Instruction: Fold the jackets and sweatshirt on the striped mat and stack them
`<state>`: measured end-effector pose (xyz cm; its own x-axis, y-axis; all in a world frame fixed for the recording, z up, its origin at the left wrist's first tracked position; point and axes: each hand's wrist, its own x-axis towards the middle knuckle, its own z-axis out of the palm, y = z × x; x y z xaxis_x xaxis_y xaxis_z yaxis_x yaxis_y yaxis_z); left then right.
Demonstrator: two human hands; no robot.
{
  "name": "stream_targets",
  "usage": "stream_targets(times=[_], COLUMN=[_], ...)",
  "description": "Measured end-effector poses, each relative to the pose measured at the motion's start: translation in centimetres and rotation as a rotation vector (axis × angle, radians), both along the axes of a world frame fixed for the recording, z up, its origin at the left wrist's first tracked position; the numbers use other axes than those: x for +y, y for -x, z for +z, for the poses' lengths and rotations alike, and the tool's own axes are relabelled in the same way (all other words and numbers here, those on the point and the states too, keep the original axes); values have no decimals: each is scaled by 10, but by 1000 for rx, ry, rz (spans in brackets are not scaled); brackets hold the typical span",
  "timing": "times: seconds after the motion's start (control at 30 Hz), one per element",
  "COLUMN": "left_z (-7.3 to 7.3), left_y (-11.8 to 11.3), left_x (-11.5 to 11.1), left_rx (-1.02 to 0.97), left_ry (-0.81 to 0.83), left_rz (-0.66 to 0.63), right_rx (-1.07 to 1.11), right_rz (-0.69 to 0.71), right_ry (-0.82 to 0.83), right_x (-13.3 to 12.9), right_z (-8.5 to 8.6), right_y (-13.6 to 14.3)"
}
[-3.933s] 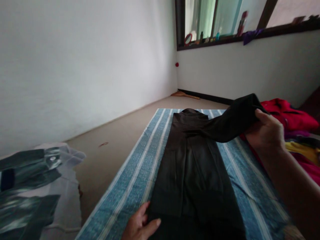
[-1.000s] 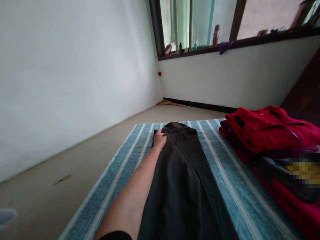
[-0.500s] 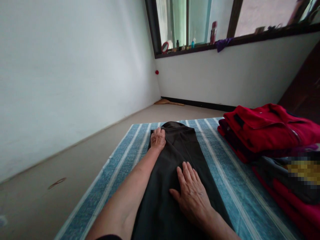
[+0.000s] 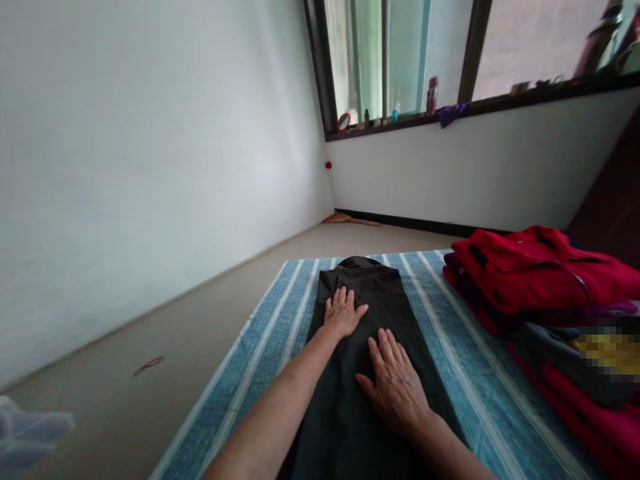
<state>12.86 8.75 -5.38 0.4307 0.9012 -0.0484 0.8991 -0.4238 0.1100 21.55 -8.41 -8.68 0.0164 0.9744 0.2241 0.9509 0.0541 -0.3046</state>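
A dark garment (image 4: 340, 400), folded into a long narrow strip, lies lengthwise on the blue and white striped sheet (image 4: 260, 347). A rounded collar-like part shows at its far end. My left hand (image 4: 344, 313) rests flat on the garment's upper left part, fingers spread. Nearer to me and further right, my right hand (image 4: 395, 380) lies palm down on the cloth with its thumb apart. Neither hand grips anything. The garment's near end runs out of view at the bottom.
To the right stand stacks of folded clothes, a red jacket (image 4: 540, 267) on one and a grey garment (image 4: 550, 353) on another. A broom (image 4: 350, 219) lies on the floor by the far wall. Bottles and a small mirror (image 4: 343, 122) line the window sill.
My left hand has let go of the garment's far left edge, moved inward and nearer, and opened flat. My right hand stays on the cloth. The view has shifted slightly.
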Motion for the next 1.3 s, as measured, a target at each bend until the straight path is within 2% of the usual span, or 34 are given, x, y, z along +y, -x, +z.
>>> stream_targets(times=[0.1,0.2,0.33,0.47,0.57,0.67,0.8,0.93,1.13,1.2,1.3], left_z=[6,3,1,10,14,9,2,-2,-13,-11,2], left_y=[7,13,16,20,31,46,60,66,79,81,80], left_x=[-27,-54,-75,-101,-132,-157,-169,-174,-192,-197,-204], left_rx=[1,10,2,-15,-17,-15,-26,-47,-59,-57,-38], left_ry=[4,47,58,58,63,40,30,5,3,13,38], left_rz=[-5,-34,-44,-55,-65,-39,-37,-58,-83,-89,-68], right_rx=[-5,-1,11,4,-19,-43,-50,-59,-42,-39,-34], right_rz=[4,12,18,-5,-1,-4,-11,-28,-30,-31,-39], right_ry=[-14,19,56,93,129,143,178,225,276,280,261], right_x=[-11,-20,-26,-33,-41,-45,-46,-52,-62,-62,-64], right_z=[-2,-4,0,4,5,5,7,8,8,10,12], right_y=[1,2,2,-3,-9,-12,-14,-16,-23,-23,-24])
